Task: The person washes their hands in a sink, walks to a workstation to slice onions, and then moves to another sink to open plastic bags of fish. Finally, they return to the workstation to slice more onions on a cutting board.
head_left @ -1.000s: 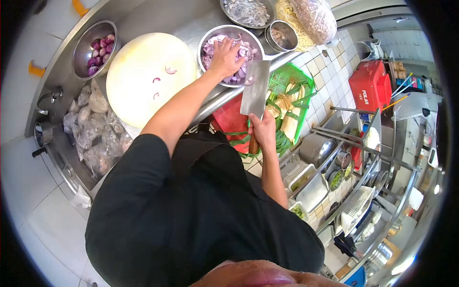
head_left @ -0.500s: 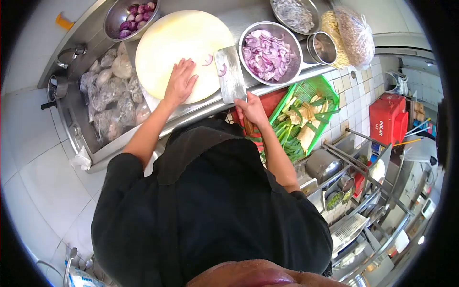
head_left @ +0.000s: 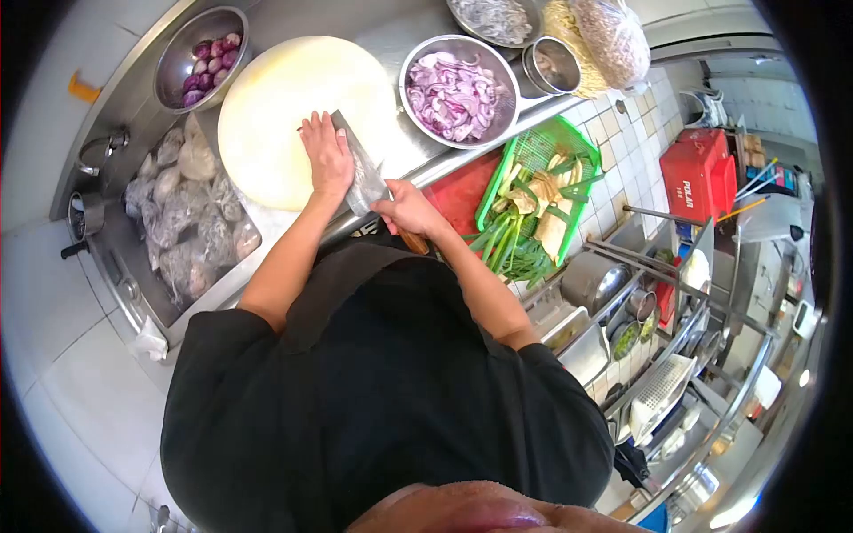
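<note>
My right hand [head_left: 407, 208] is wrapped round the wooden handle of a cleaver [head_left: 364, 179]. Its broad steel blade lies along the right side of my left hand [head_left: 330, 162], tilted over the near edge of a round, pale cutting board [head_left: 293, 98]. Fingers stretched out, my left hand lies on the board, its index finger right at the blade. To the right of the board stands a steel bowl [head_left: 513, 108] of sliced red onion [head_left: 453, 93]. Whole peeled red onions [head_left: 211, 67] fill part of another steel bowl [head_left: 166, 75] at the far left.
Left of the board, a sink holds several plastic-wrapped bundles [head_left: 182, 209]. A pan [head_left: 526, 35], a steel pot [head_left: 553, 64] and filled bags [head_left: 611, 40] stand at the back right. Below the counter are a green basket [head_left: 582, 133] of leafy vegetables and a red cooler [head_left: 697, 178].
The cleaver has moved left from the board's right side to beside my left hand, my right hand with it. The onion slivers near the blade no longer show. The whole view has shifted.
</note>
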